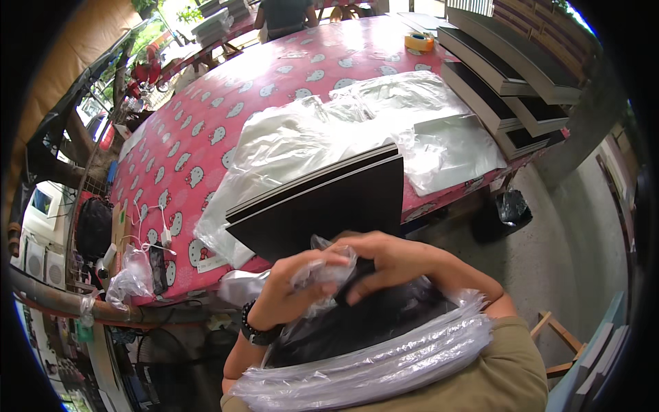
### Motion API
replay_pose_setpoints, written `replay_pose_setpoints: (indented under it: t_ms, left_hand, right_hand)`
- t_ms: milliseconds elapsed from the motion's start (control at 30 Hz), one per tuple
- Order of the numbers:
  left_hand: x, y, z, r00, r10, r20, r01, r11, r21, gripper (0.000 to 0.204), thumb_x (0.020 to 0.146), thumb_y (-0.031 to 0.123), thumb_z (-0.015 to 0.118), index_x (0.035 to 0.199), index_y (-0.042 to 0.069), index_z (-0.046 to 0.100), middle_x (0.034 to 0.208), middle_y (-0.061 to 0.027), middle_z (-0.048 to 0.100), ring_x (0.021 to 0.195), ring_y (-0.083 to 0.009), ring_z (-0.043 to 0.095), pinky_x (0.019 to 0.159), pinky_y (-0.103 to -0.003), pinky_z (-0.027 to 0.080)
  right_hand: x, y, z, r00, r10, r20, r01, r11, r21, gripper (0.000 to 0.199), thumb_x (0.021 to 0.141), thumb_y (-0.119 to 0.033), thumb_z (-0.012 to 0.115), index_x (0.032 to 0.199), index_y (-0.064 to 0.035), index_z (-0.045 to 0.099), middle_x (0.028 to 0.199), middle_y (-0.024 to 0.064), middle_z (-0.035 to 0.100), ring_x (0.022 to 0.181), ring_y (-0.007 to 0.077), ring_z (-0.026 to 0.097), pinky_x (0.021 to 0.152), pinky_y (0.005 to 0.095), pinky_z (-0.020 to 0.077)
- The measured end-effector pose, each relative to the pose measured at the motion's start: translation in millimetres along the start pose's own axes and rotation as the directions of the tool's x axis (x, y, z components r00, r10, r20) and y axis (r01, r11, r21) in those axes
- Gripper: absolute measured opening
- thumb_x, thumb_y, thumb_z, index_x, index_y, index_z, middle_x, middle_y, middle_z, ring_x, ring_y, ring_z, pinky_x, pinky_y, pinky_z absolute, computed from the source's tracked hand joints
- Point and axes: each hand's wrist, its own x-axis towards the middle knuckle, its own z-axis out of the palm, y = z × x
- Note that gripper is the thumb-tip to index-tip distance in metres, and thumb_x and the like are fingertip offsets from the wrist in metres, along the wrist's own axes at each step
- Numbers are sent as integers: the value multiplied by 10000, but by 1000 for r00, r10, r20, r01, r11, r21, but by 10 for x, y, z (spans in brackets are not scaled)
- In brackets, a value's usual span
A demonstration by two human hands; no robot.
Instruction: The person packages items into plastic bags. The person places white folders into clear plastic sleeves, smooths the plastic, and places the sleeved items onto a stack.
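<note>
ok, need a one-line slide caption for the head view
Both hands, left hand and right hand, pull a clear plastic bag over a black board at a pink patterned table.

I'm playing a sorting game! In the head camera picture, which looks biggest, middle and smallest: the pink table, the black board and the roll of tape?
1. Pink table: largest.
2. Black board: middle, though it looms because it is near the camera.
3. Roll of tape: smallest, and farthest away.

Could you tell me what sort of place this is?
Probably a small open-sided packing workshop: stacked dark flat panels, clear plastic bags on a pink-clothed table, and a tape roll.
</note>
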Motion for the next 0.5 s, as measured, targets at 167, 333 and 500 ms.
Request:
replay_pose_setpoints:
  t_ms: [167, 333, 500]
  left_hand:
    - [-319, -212, -178, 984, 40, -176, -100, 933, -347, 346, 808, 204, 582, 1065, -16, 511, 896, -24, 554, 756, -60, 503, 675, -174, 388]
    - [-716, -697, -303, 877, -156, -454, 167, 986, -17, 251, 863, 202, 480, 985, 2, 571, 746, 4, 525, 681, -56, 445, 648, -195, 374]
    - [-1265, -1032, -829, 206, 282, -937, 171, 932, 319, 232, 884, 122, 407, 1051, 28, 538, 741, -34, 537, 668, -89, 478, 643, -227, 405]
  right_hand:
    - [-102, -23, -61, 979, -116, -166, 194, 775, 602, 80, 791, -38, 539, 830, 30, 525, 919, 78, 499, 908, 148, 501, 762, 260, 395]
    - [-274, 71, -68, 889, -132, -439, 447, 458, 768, 212, 860, -208, 476, 861, 3, 495, 932, 125, 474, 933, 232, 479, 810, 346, 398]
    - [-522, 87, -571, 721, -117, -683, 684, 278, 674, 218, 884, -203, 431, 888, 12, 472, 899, 122, 480, 755, 192, 436, 755, 316, 420]
